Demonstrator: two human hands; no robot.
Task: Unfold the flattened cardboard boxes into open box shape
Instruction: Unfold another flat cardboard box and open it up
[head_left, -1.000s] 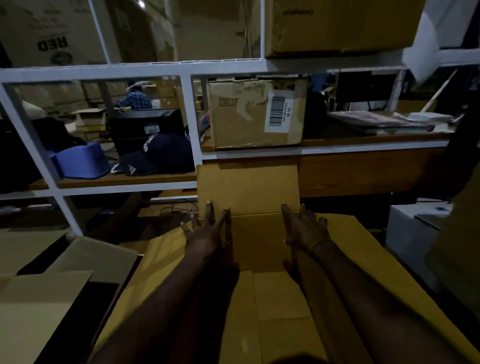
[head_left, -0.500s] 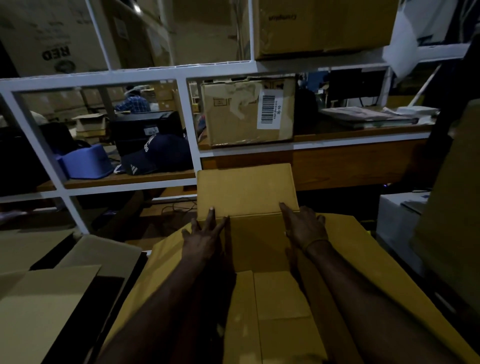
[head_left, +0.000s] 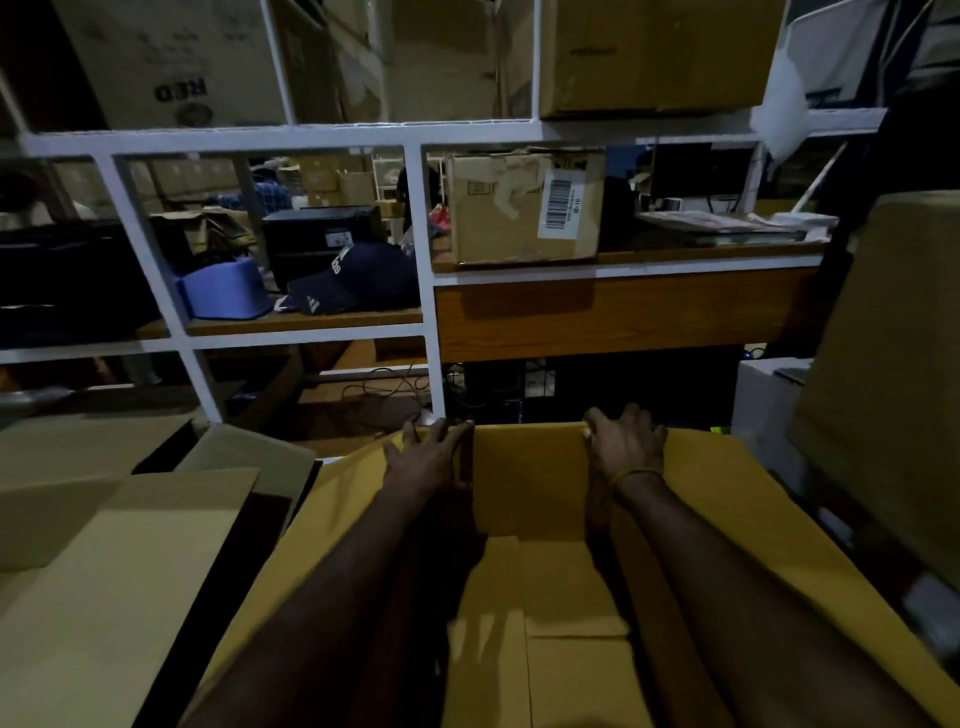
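Head view: left hand (head_left: 426, 457) fingers spread flat, pressing far-left corner of yellow-brown cardboard box (head_left: 524, 488); right hand (head_left: 626, 441) curled over far wall's top rim at right corner. Far top flap, upright half second ago, now pushed down outward, out of sight. Box stands open before person, bottom flaps (head_left: 566, 597) closed inside. Flattened cardboard sheets (head_left: 119, 545) wait left. Judgement: this box nearly shaped.

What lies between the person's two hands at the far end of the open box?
In the head view, only the box's far wall spans the stretch between the left hand and the right hand; nothing else sits there.
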